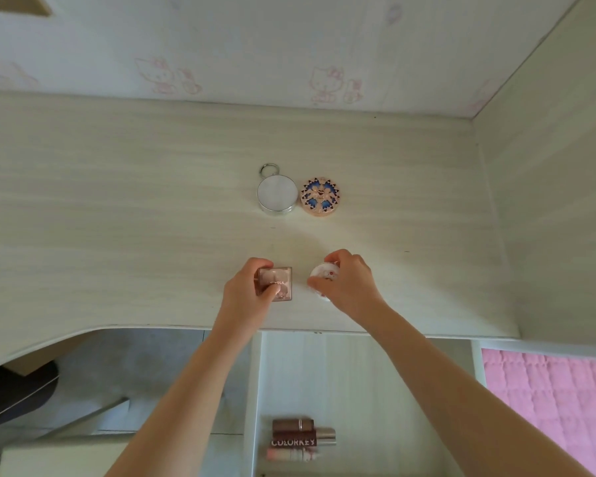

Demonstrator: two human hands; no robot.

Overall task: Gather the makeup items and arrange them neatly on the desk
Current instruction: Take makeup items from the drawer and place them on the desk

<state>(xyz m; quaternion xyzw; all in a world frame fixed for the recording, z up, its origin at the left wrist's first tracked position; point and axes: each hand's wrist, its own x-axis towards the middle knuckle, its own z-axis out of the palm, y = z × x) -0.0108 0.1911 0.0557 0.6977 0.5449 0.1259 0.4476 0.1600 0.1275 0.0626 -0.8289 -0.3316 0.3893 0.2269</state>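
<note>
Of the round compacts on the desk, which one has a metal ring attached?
The plain silver compact, farthest back on the left. A ring juts from its far edge; the blue patterned compact beside it and the white compact in the right hand show none.

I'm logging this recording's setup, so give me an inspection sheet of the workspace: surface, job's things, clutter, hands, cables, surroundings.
Surface: pale wood-grain desk, a few small dark specks.
Job's things: silver compact and patterned compact side by side at the back; square palette and white round case nearer the front edge; lip tubes lying on a shelf below the desk.
Clutter: nothing seen.
Hands: left hand grips the palette; right hand grips the white case.
Cables: nothing seen.
Surroundings: cartoon-cat wallpaper behind, side panel right, pink quilt lower right, dark chair lower left.
</note>
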